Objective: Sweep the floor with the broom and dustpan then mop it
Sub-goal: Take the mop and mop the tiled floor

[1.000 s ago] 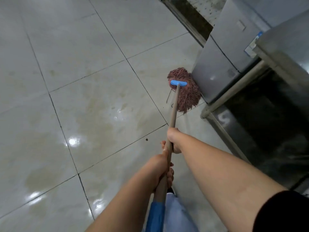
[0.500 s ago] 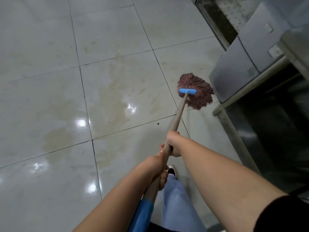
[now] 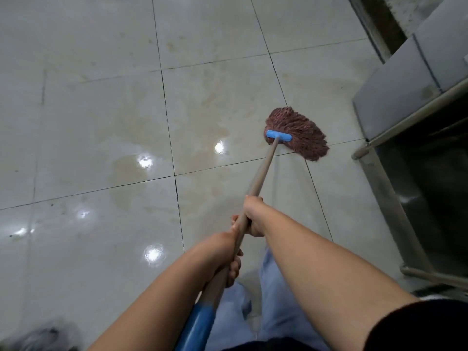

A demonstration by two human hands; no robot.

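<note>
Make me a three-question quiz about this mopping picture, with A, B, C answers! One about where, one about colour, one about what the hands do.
1. Where is the reddish-brown string mop head?
A. on the pale tiled floor
B. in a bucket
C. in the air

2. What colour is the plastic clamp on the mop head?
A. yellow
B. blue
C. green

3. What are the hands doing?
A. hanging free
B. one holds
C. both grip the wooden handle

Answers: 1 A, strings spread across tiles. 2 B, the clamp is blue. 3 C, left hand and right hand wrap the handle.

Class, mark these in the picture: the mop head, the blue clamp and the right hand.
mop head (image 3: 302, 134), head view, on the reddish strands.
blue clamp (image 3: 278, 136), head view, on the bar's middle.
right hand (image 3: 252, 217), head view, on its back.
</note>
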